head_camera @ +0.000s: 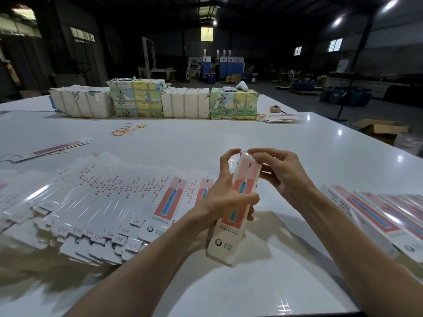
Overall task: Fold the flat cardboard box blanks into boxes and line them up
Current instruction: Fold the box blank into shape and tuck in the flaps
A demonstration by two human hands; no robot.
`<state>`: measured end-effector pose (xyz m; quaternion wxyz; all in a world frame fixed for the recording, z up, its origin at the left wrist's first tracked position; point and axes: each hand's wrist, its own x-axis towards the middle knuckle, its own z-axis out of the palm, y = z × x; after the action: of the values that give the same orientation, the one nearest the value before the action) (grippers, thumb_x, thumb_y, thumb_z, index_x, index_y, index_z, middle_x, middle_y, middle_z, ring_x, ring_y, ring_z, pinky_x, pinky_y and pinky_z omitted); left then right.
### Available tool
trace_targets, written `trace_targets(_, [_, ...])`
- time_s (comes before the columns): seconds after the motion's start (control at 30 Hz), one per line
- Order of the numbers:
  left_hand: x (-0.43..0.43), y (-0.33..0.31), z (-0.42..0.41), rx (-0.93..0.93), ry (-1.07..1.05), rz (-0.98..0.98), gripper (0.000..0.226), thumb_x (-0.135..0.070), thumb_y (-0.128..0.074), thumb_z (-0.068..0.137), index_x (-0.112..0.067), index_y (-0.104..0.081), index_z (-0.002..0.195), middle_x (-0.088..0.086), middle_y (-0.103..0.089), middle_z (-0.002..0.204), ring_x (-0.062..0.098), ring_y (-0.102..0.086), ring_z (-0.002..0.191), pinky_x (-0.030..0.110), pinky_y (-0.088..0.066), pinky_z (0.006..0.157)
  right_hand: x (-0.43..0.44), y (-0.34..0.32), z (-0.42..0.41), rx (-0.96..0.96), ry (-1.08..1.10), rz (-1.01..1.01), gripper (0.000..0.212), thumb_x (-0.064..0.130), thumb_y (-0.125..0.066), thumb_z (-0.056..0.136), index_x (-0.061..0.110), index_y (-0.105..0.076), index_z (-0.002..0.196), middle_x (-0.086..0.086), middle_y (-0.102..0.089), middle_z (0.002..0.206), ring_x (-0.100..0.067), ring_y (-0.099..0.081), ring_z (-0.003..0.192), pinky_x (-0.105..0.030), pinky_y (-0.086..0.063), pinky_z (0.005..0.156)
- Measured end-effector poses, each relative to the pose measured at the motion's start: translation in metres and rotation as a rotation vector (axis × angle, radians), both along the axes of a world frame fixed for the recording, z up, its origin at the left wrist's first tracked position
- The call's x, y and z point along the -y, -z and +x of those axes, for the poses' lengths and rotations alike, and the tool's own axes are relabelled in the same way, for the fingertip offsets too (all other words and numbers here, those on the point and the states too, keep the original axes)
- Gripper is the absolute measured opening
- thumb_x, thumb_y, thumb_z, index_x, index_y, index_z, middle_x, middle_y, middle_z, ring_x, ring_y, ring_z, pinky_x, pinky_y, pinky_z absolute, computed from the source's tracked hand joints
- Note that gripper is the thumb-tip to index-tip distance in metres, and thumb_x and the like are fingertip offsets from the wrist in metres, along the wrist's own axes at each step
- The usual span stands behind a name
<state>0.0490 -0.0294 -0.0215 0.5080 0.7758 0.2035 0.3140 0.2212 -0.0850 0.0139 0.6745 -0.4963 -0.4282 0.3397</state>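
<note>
Both forearms reach in from the near edge of the white table (263,289). The left hand (225,200) grips a long box (229,236) around its middle, thumb across the printed front, index finger stretched up towards the top end. The box is held above the table, tilted away. The right hand (282,172), wrist bent, pinches the top flap with curled fingertips. Left of the hands lie fanned flat blanks (103,202); to the right, a row of folded boxes (377,213). Further off lie rubber bands (127,129), then wrapped bundles (160,101).
</note>
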Motion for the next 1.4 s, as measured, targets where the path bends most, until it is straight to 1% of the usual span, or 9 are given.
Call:
trace_targets(0.2, [0.001, 0.003, 0.004, 0.014, -0.017, 0.018, 0.100, -0.023, -0.084, 0.085, -0.065, -0.015, 0.143, -0.003, -0.059, 0.112, 0.018, -0.078, 0.069, 0.020, -0.059, 0.056, 0.001, 0.001, -0.001, 0.013, -0.014, 0.003, 0.021, 0.010, -0.063, 0.101, 0.012, -0.084, 0.100, -0.014, -0.078, 0.105, -0.031, -0.076, 0.100, -0.036, -0.063, 0.075])
trace_targets(0.4, [-0.006, 0.000, 0.005, 0.030, -0.010, -0.050, 0.096, -0.019, -0.083, 0.082, -0.070, -0.017, 0.129, 0.006, -0.063, 0.110, 0.024, -0.079, 0.069, 0.023, -0.060, 0.058, 0.000, 0.000, -0.001, -0.013, -0.122, 0.026, 0.023, 0.008, -0.059, 0.103, 0.010, -0.081, 0.111, -0.014, -0.077, 0.115, -0.032, -0.074, 0.109, -0.038, -0.063, 0.083])
trace_targets(0.57, [-0.013, 0.002, 0.010, 0.070, -0.010, -0.136, 0.098, -0.012, -0.083, 0.082, -0.063, -0.019, 0.137, 0.014, -0.061, 0.113, 0.030, -0.079, 0.074, 0.032, -0.063, 0.061, -0.003, 0.009, -0.004, 0.120, -0.114, 0.081, 0.022, 0.013, -0.063, 0.102, 0.012, -0.076, 0.120, -0.007, -0.077, 0.117, -0.028, -0.073, 0.112, -0.035, -0.062, 0.086])
trace_targets(0.73, [-0.014, 0.003, 0.010, 0.077, -0.028, -0.150, 0.097, -0.012, -0.085, 0.079, -0.062, -0.024, 0.136, 0.012, -0.061, 0.116, 0.031, -0.079, 0.078, 0.039, -0.065, 0.065, -0.005, 0.011, -0.005, 0.289, 0.031, 0.118, 0.016, 0.018, -0.069, 0.099, 0.014, -0.077, 0.112, 0.000, -0.078, 0.108, -0.025, -0.075, 0.105, -0.039, -0.063, 0.089])
trace_targets(0.97, [-0.013, 0.003, 0.010, 0.087, -0.014, -0.149, 0.095, -0.010, -0.086, 0.078, -0.057, -0.025, 0.135, 0.014, -0.061, 0.112, 0.032, -0.079, 0.078, 0.036, -0.064, 0.062, 0.000, 0.012, -0.009, 0.233, 0.058, 0.129, 0.014, 0.010, -0.069, 0.098, 0.008, -0.080, 0.107, -0.007, -0.080, 0.103, -0.029, -0.077, 0.098, -0.043, -0.064, 0.088])
trace_targets(1.1, [-0.010, 0.006, 0.007, 0.077, -0.069, -0.158, 0.093, -0.013, -0.088, 0.079, -0.058, -0.026, 0.133, 0.012, -0.064, 0.109, 0.029, -0.079, 0.076, 0.032, -0.063, 0.061, -0.002, 0.013, -0.013, 0.248, 0.079, 0.093, 0.013, 0.011, -0.070, 0.098, 0.007, -0.079, 0.106, -0.007, -0.080, 0.102, -0.027, -0.078, 0.097, -0.046, -0.063, 0.090])
trace_targets(1.27, [-0.005, 0.002, 0.001, 0.116, -0.102, -0.132, 0.094, -0.018, -0.090, 0.077, -0.047, -0.027, 0.141, 0.015, -0.065, 0.107, 0.027, -0.077, 0.071, 0.034, -0.064, 0.063, -0.003, 0.016, -0.018, 0.236, 0.059, 0.122, 0.013, 0.012, -0.070, 0.099, 0.007, -0.079, 0.107, -0.008, -0.080, 0.101, -0.028, -0.078, 0.097, -0.044, -0.064, 0.089])
trace_targets(1.33, [-0.003, 0.000, 0.000, 0.138, -0.078, -0.170, 0.091, -0.024, -0.086, 0.073, -0.044, -0.029, 0.141, 0.018, -0.066, 0.106, 0.029, -0.076, 0.070, 0.037, -0.063, 0.064, -0.002, 0.019, -0.018, 0.249, 0.066, 0.144, 0.014, 0.013, -0.070, 0.099, 0.007, -0.078, 0.108, -0.006, -0.080, 0.101, -0.026, -0.077, 0.098, -0.040, -0.064, 0.088])
trace_targets(1.4, [-0.001, 0.000, 0.000, 0.194, -0.055, -0.261, 0.079, -0.031, -0.077, 0.076, -0.042, -0.032, 0.141, 0.023, -0.067, 0.106, 0.031, -0.074, 0.072, 0.039, -0.063, 0.063, -0.003, 0.023, -0.018, 0.270, 0.071, 0.149, 0.015, 0.014, -0.069, 0.100, 0.008, -0.077, 0.111, -0.003, -0.080, 0.103, -0.023, -0.077, 0.100, -0.037, -0.063, 0.090])
